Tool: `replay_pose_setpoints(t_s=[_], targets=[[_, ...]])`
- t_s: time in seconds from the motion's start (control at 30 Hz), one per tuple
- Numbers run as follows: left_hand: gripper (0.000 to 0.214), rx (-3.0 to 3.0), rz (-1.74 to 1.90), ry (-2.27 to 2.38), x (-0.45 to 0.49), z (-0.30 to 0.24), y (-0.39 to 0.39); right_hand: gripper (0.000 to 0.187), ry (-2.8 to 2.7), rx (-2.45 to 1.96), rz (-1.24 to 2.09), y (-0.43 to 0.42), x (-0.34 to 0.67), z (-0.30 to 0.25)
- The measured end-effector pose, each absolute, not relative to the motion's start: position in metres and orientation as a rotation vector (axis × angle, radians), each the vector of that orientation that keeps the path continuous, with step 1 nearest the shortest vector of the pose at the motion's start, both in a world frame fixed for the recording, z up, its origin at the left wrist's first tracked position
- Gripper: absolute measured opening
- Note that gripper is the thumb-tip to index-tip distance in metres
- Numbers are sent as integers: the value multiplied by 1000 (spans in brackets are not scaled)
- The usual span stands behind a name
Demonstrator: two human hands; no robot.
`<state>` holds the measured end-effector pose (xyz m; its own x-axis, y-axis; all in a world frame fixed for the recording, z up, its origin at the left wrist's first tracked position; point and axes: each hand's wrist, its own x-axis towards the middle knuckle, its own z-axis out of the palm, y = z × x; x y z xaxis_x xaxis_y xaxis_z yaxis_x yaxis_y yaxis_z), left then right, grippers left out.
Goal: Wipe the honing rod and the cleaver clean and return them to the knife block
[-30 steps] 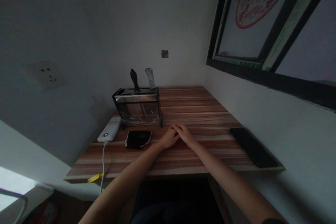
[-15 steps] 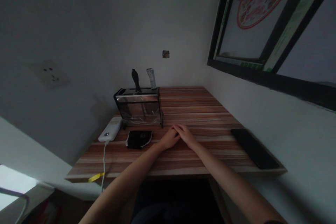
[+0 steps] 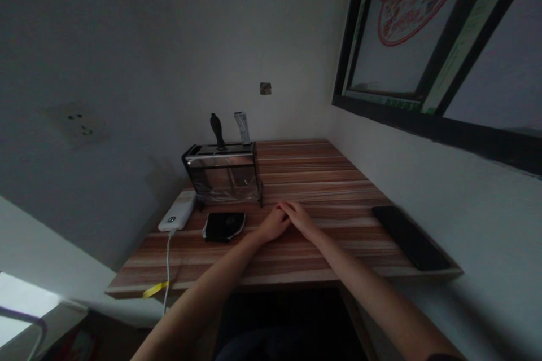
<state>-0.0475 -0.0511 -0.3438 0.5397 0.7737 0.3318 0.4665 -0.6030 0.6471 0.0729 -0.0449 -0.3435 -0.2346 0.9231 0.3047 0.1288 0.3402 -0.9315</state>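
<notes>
My left hand point(image 3: 273, 225) and my right hand point(image 3: 298, 216) meet on the wood-grain table point(image 3: 296, 169). The right fingers lie stretched over the left ones and partly hide them. Neither hand shows an object in it. Just left of my hands lies a flat black item point(image 3: 224, 226) with a pale, ragged edge; its kind is unclear. Behind that stands a black-framed knife holder point(image 3: 224, 180) with clear sides. A black handle point(image 3: 217, 131) and a wrapped, light-coloured handle point(image 3: 243, 127) stick up from its top.
At the left a white power bank point(image 3: 178, 211) has a white cable point(image 3: 167, 259) with a yellow tag point(image 3: 155, 289), hanging over the front edge. A black phone-like slab point(image 3: 410, 238) lies by the right wall. The wall carries a socket point(image 3: 79, 124) and a dark-framed window point(image 3: 406, 107).
The view has shifted very slightly. My hands stay together in the same place, and nothing on the table has moved.
</notes>
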Motion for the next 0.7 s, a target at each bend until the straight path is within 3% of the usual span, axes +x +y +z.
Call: replay_pose_setpoints(t_s=[0.7], targets=[[28, 2293, 854, 989, -47, -345, -50, 37, -1644, -970, 1031, -46, 73, -339]])
